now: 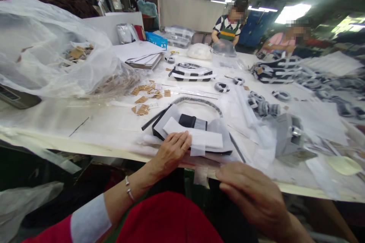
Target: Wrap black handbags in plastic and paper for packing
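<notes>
Head view: paper tags (144, 98) and a grey box (285, 136) flank the wrapped bag (209, 139) near the worktop (99, 127) edge, room leftward; left hand (175, 146) spread flat upon it, right hand (253, 188) half-curled, its grip's contents unclear.

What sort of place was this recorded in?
Probably a small factory's finishing or packing area: a long white worktable holds scattered small brown card tags and piled black-and-white striped goods, while a person in a patterned, striped top stands at its far side.
</notes>
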`<state>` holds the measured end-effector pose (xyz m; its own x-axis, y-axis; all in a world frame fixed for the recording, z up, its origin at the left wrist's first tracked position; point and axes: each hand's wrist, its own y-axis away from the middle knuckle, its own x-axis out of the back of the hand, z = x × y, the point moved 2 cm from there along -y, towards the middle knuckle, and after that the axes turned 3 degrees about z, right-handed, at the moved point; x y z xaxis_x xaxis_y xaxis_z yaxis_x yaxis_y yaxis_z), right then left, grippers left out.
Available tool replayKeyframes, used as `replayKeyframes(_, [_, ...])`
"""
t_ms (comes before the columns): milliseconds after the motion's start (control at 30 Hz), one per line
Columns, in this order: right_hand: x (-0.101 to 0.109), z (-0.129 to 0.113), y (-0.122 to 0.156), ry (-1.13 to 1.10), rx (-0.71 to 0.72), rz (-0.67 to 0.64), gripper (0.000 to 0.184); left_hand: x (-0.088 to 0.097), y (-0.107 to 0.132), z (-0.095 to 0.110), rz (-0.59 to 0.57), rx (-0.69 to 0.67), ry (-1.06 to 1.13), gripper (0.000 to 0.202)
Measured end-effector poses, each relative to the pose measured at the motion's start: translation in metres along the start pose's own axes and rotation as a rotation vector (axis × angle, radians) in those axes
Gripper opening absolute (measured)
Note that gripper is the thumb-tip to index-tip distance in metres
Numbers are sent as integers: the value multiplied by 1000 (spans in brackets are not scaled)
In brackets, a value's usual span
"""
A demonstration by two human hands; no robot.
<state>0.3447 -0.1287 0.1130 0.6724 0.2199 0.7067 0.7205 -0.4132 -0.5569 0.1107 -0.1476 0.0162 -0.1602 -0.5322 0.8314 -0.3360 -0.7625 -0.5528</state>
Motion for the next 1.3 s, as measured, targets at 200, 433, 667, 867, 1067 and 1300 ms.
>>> replayKeyframes(200, [-2, 50, -75, 151, -171, -6, 16, 24, -28, -3, -289, -20, 36, 26])
replayKeyframes(433, [-59, 85, -64, 287, -278, -310, 21, 15, -57, -10, -289, -35, 46, 18])
replayKeyframes(667, [-71, 78, -26, 271, -128, 27, 22, -16, -36, -2, 39, 177, 34, 15])
replayKeyframes(867, [-76, 92, -28, 252, -149, 18, 19, -16, -39, -9, -42, 151, 105, 30])
replayKeyframes(1067, [-61, 50, -23, 162, -33, 114, 13, -13, -41, -11, -111, 84, 96, 22])
replayKeyframes(1300, [-178, 9, 107, -44, -337, -40, 33, -13, -43, -14, -108, 94, 115, 22])
